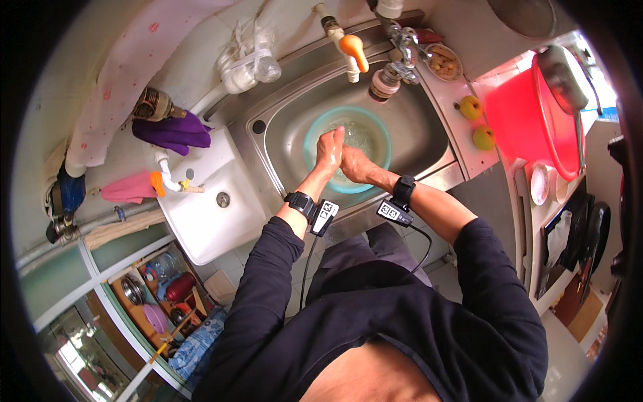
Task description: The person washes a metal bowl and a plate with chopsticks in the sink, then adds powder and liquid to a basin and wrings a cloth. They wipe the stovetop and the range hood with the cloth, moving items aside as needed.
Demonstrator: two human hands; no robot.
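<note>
My left hand (330,149) and my right hand (357,163) meet over a pale turquoise plastic basin (310,135) that stands in the stainless steel sink (419,130). Both look wet, and they touch near the palms. The fingers of my left hand point up and away from me, while those of my right hand are partly hidden behind it. No object shows in either hand, though the space between the palms is hidden. Bubbly water (365,138) lies in the basin below them. Beyond the basin are a faucet with an orange handle (353,46) and a metal faucet (402,70).
A white washbasin (201,231) adjoins the sink at left. On the right ledge are two apples (471,107), a dish of food pieces (444,63) and a large red plastic tub (517,110) with a metal pan (560,80) on it. Cables hang from both wrist devices.
</note>
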